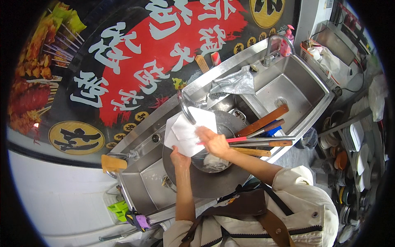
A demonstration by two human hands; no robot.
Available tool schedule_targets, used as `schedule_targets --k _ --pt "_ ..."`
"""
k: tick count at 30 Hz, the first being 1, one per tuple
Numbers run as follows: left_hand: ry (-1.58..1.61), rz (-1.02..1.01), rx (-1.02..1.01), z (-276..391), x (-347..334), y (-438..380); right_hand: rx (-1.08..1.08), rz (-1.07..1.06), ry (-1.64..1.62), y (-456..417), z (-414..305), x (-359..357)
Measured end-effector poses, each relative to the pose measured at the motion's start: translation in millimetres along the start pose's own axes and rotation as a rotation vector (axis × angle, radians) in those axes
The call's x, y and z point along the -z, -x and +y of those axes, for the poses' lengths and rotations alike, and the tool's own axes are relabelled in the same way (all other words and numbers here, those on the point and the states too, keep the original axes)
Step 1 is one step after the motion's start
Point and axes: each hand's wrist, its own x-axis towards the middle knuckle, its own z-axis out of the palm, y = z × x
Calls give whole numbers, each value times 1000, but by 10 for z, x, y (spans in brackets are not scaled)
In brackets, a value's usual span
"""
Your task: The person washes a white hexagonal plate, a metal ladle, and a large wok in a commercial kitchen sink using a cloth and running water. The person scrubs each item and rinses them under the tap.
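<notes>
My left hand (180,158) grips the lower edge of a white angular plate (191,123). Overlapping outlines suggest more than one plate, but I cannot tell. My right hand (214,142) is over the plate's right side, its fingers blurred. Red parts of a metal tool's handle (236,140) show on both sides of this hand; whether the fingers grip it is unclear. A curved faucet spout (185,106) reaches over the plate. Beneath is a large dark wok (213,185), with a wet white cloth (216,162) in a smaller round vessel on it.
Wooden-handled tools (264,120) stick out to the right over the sink divider. A grey cloth (233,81) drapes behind. The right basin (285,89) has a drain, and a pink pump bottle (287,43) stands behind it. Dishes fill a rack (355,139) at right.
</notes>
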Motion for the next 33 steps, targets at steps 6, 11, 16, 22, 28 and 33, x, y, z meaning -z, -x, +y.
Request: schedule_targets --k 6,11,16,22,28,33 --pt "-124 2 90 22 210 263 -286 -42 -91 -274 480 88" --pt "-175 -157 244 -299 220 196 -70 -104 73 -565 665 12" --pt "-137 -112 290 -605 -84 -115 159 -215 42 -392 258 -142" --pt "-224 -72 197 -217 -109 -161 307 -69 54 85 124 298" --pt "-249 60 143 168 -8 179 -49 28 -54 121 374 491" --pt "-348 -13 105 452 366 461 -125 -44 -96 -68 200 247"
